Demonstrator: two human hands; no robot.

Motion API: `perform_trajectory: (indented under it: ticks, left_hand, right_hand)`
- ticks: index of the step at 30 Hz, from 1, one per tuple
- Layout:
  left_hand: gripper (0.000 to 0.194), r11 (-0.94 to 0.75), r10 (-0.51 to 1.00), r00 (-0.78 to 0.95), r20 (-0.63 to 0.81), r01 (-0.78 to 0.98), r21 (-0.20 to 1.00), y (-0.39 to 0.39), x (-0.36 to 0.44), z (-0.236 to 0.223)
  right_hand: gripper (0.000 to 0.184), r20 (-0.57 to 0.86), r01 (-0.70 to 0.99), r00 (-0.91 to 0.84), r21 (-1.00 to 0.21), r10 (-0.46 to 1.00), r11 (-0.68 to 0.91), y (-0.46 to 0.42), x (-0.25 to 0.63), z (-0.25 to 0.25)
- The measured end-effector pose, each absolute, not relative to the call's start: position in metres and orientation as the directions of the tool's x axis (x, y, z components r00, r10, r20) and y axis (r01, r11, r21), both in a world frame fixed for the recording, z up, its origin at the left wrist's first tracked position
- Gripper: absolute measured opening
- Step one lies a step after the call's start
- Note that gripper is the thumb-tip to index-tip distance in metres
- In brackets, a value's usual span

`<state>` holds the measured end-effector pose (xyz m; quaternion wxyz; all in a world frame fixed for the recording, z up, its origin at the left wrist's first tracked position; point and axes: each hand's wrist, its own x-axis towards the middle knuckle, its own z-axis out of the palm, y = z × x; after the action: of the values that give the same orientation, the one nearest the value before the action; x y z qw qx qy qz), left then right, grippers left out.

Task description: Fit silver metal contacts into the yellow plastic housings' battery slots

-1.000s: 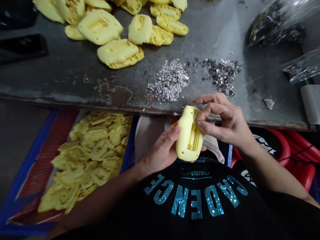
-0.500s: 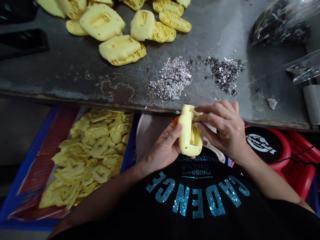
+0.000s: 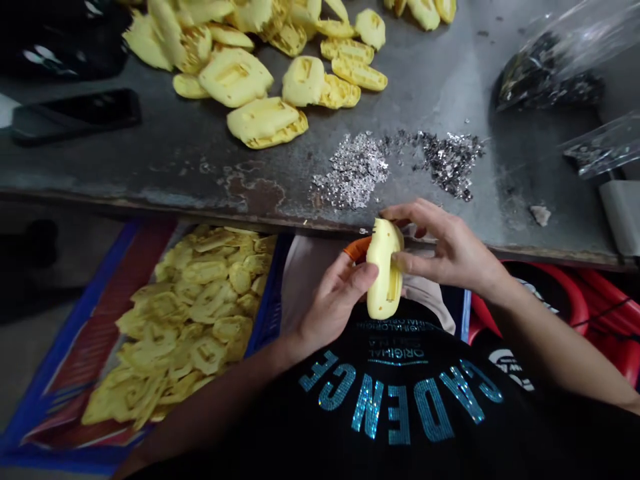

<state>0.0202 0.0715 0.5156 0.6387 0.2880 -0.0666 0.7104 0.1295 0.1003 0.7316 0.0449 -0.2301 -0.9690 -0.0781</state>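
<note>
A yellow plastic shell (image 3: pixel 384 273) with a slot in its face stands nearly upright between my hands, just below the table's front edge. My left hand (image 3: pixel 340 297) grips its left side, thumb on the face; an orange cover sits on one finger. My right hand (image 3: pixel 445 247) holds the shell's right side, the thumb at the slot and the fingers over the top end. Beyond them on the table lie a pile of bright small metal pieces (image 3: pixel 357 170) and a darker pile of small metal pieces (image 3: pixel 454 163). Whether a small piece is in my right fingers cannot be seen.
More yellow shells (image 3: pixel 235 77) are heaped on the grey metal table (image 3: pixel 190 177), near a black phone (image 3: pixel 77 117). A blue crate (image 3: pixel 43 393) of yellow shells stands lower left. Clear bags (image 3: pixel 555 80) of metal pieces lie at right, above red seats (image 3: pixel 610 340).
The shell has turned so its face points more to the right. My right fingers have moved from its slot to its top end and side. The camera view has shifted slightly.
</note>
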Motion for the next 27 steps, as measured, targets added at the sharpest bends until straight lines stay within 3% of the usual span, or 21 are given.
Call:
perform_trajectory:
  ticks: [4, 8, 13, 22, 27]
  left_hand:
    - [0.055, -0.244, 0.847, -0.04, 0.53, -0.915, 0.322, 0.072, 0.022, 0.502]
    - [0.053, -0.292, 0.871, -0.081, 0.485, -0.879, 0.377, 0.071, 0.019, 0.5]
    - [0.052, -0.296, 0.873, -0.114, 0.475, -0.897, 0.329, 0.078, 0.023, 0.497]
    - [0.046, -0.288, 0.925, -0.186, 0.331, -0.912, 0.291, 0.094, 0.02, 0.487]
    - [0.045, -0.199, 0.917, -0.102, 0.385, -0.954, 0.224, 0.098, 0.003, 0.501]
  right_hand:
    - [0.048, 0.22, 0.388, -0.915, 0.245, 0.339, 0.889, 0.097, 0.136, 0.718]
    - [0.05, 0.297, 0.352, -0.917, 0.282, 0.267, 0.893, 0.097, 0.145, 0.707]
    - [0.052, 0.293, 0.325, -0.928, 0.331, 0.231, 0.886, 0.098, 0.142, 0.706]
    - [0.051, 0.289, 0.289, -0.942, 0.445, 0.17, 0.847, 0.101, 0.121, 0.705]
    - [0.05, 0.253, 0.297, -0.945, 0.389, 0.209, 0.872, 0.103, 0.118, 0.711]
